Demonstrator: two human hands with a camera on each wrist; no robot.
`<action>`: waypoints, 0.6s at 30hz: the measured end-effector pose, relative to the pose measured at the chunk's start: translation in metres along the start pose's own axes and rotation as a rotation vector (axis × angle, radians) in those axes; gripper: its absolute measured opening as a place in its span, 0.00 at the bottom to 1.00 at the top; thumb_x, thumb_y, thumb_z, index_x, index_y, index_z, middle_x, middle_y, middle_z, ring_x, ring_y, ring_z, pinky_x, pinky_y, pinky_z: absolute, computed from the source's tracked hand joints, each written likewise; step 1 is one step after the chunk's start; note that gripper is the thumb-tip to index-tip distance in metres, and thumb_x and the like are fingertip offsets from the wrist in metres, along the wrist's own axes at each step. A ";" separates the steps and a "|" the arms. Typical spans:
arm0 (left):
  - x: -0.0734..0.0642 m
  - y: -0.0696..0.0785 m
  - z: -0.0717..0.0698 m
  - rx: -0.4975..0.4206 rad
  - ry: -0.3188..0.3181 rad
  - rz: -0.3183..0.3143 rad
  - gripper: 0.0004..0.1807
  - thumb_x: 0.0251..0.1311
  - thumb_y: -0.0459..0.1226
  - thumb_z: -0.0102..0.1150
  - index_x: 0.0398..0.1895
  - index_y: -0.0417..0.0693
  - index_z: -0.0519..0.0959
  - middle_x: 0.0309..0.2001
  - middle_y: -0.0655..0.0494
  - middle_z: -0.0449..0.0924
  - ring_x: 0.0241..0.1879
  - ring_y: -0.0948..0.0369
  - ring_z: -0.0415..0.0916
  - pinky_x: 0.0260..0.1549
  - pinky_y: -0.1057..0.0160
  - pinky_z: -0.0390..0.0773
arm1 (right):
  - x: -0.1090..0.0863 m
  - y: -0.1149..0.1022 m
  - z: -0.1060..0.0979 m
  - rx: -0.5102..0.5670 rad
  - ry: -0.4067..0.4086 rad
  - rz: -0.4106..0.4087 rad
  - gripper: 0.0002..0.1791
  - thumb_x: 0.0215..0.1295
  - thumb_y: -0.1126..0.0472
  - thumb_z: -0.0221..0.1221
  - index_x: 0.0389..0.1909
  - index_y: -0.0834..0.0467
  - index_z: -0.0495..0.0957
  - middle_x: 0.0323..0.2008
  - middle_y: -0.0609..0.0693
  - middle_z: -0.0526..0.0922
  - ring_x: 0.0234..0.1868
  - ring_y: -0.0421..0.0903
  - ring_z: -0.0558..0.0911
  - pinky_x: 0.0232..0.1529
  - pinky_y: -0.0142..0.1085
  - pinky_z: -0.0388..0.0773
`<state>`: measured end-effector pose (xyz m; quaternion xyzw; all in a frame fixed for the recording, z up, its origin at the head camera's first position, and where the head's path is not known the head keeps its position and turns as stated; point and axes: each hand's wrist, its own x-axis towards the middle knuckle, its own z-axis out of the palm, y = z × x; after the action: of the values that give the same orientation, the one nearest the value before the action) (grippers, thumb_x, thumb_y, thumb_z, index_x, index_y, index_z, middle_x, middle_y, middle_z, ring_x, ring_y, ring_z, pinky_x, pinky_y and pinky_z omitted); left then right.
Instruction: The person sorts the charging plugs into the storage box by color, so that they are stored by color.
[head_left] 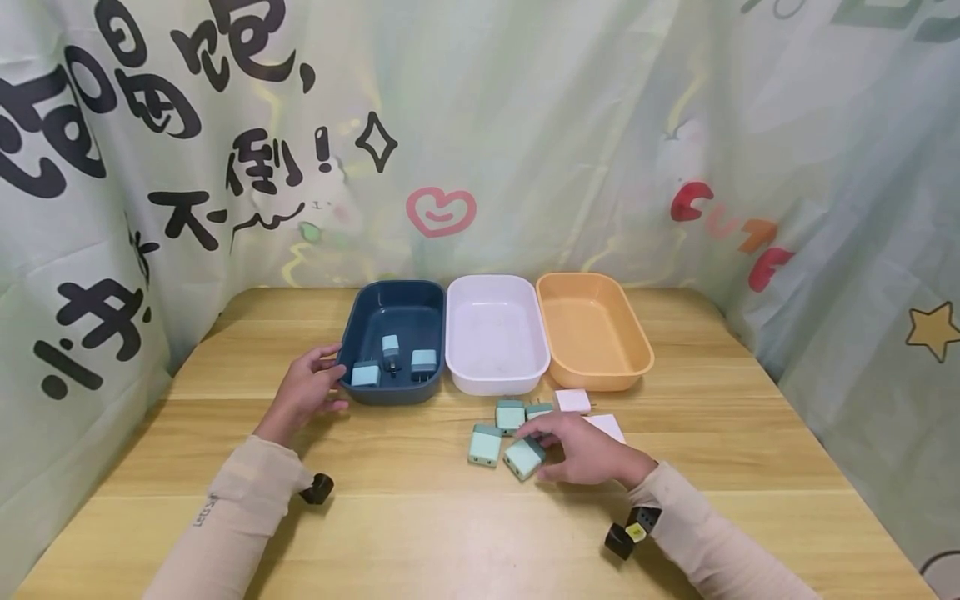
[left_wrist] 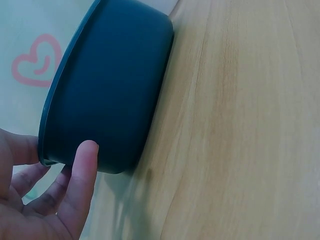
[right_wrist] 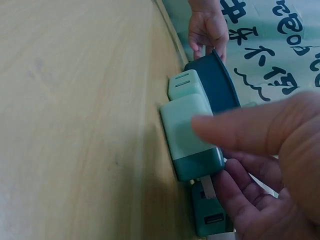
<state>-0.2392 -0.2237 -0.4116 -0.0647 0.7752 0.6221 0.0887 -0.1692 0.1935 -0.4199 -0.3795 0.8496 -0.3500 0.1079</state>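
Observation:
My left hand [head_left: 306, 390] holds the left rim of the dark blue bin [head_left: 397, 293], fingers at the rim and one finger near its outer wall in the left wrist view. Three light-blue-looking plug chargers [head_left: 365, 374] lie in that bin. On the table, my right hand [head_left: 588, 450] pinches a two-tone green charger [head_left: 524, 457] between thumb and fingers. In the right wrist view the thumb lies across the charger's pale face [right_wrist: 186, 122]. Beside it are more green chargers [head_left: 485, 446], one partly hidden by the fingers. Two pale pink chargers [head_left: 572, 401] lie behind the right hand.
A white bin [head_left: 497, 333] stands right of the dark blue one, and an orange bin [head_left: 596, 329] right of that, all side by side near the back of the wooden table [head_left: 420, 517]. A printed curtain [head_left: 525, 150] hangs behind and around the table.

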 end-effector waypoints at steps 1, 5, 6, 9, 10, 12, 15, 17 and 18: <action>0.000 0.000 0.000 0.001 0.001 0.000 0.29 0.73 0.33 0.45 0.76 0.49 0.55 0.68 0.37 0.55 0.46 0.50 0.67 0.34 0.55 0.85 | 0.000 0.000 0.000 -0.024 -0.001 0.000 0.28 0.49 0.72 0.70 0.54 0.60 0.78 0.52 0.50 0.79 0.49 0.43 0.77 0.49 0.37 0.80; -0.001 -0.002 0.000 0.011 0.005 -0.014 0.29 0.73 0.33 0.45 0.76 0.49 0.55 0.68 0.37 0.56 0.46 0.50 0.67 0.34 0.56 0.85 | 0.002 0.000 0.003 -0.121 -0.014 0.014 0.27 0.49 0.69 0.71 0.54 0.56 0.79 0.51 0.45 0.80 0.47 0.39 0.75 0.50 0.37 0.77; -0.001 -0.003 0.000 0.015 0.007 -0.019 0.29 0.73 0.33 0.45 0.76 0.49 0.55 0.68 0.37 0.56 0.46 0.50 0.67 0.34 0.56 0.85 | 0.003 -0.001 0.004 -0.143 -0.016 0.020 0.27 0.49 0.68 0.71 0.53 0.55 0.79 0.50 0.44 0.80 0.46 0.38 0.75 0.52 0.39 0.75; -0.003 -0.004 0.000 0.025 0.011 -0.029 0.29 0.73 0.33 0.44 0.76 0.49 0.55 0.68 0.37 0.57 0.47 0.49 0.67 0.34 0.56 0.85 | 0.003 -0.003 0.006 -0.188 -0.022 0.038 0.26 0.49 0.65 0.72 0.53 0.54 0.80 0.49 0.42 0.81 0.44 0.38 0.73 0.53 0.42 0.71; -0.004 -0.005 0.000 0.025 0.013 -0.030 0.29 0.73 0.34 0.45 0.76 0.50 0.55 0.68 0.37 0.57 0.48 0.48 0.67 0.34 0.56 0.85 | 0.003 -0.004 0.005 -0.197 -0.020 0.045 0.26 0.49 0.64 0.73 0.52 0.54 0.80 0.49 0.42 0.81 0.44 0.38 0.73 0.56 0.43 0.70; -0.003 -0.004 0.000 0.021 0.012 -0.020 0.29 0.73 0.34 0.45 0.76 0.50 0.55 0.68 0.37 0.57 0.48 0.48 0.67 0.34 0.57 0.85 | 0.003 -0.006 0.004 -0.201 -0.015 0.045 0.26 0.49 0.63 0.74 0.52 0.54 0.80 0.50 0.43 0.81 0.47 0.39 0.74 0.61 0.46 0.67; -0.001 -0.002 0.000 0.018 0.011 -0.012 0.29 0.73 0.35 0.45 0.76 0.50 0.55 0.67 0.38 0.57 0.48 0.48 0.67 0.35 0.56 0.85 | 0.003 -0.007 0.001 -0.195 -0.003 0.037 0.27 0.48 0.62 0.74 0.52 0.53 0.80 0.51 0.43 0.81 0.51 0.41 0.75 0.63 0.48 0.67; -0.001 -0.001 0.000 0.015 0.011 -0.011 0.29 0.73 0.34 0.45 0.76 0.50 0.56 0.67 0.38 0.57 0.47 0.48 0.67 0.35 0.56 0.85 | 0.003 -0.008 -0.001 -0.180 0.007 0.028 0.26 0.49 0.61 0.74 0.52 0.53 0.80 0.51 0.44 0.81 0.53 0.42 0.75 0.61 0.45 0.69; 0.000 -0.001 0.000 0.015 0.011 -0.012 0.29 0.73 0.34 0.45 0.76 0.50 0.56 0.67 0.38 0.57 0.47 0.48 0.67 0.35 0.55 0.85 | 0.003 -0.009 -0.002 -0.176 0.015 0.024 0.26 0.49 0.61 0.74 0.52 0.53 0.80 0.51 0.44 0.81 0.53 0.42 0.76 0.59 0.43 0.71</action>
<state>-0.2387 -0.2238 -0.4121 -0.0722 0.7798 0.6155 0.0885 -0.1673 0.1880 -0.4123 -0.3745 0.8824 -0.2756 0.0721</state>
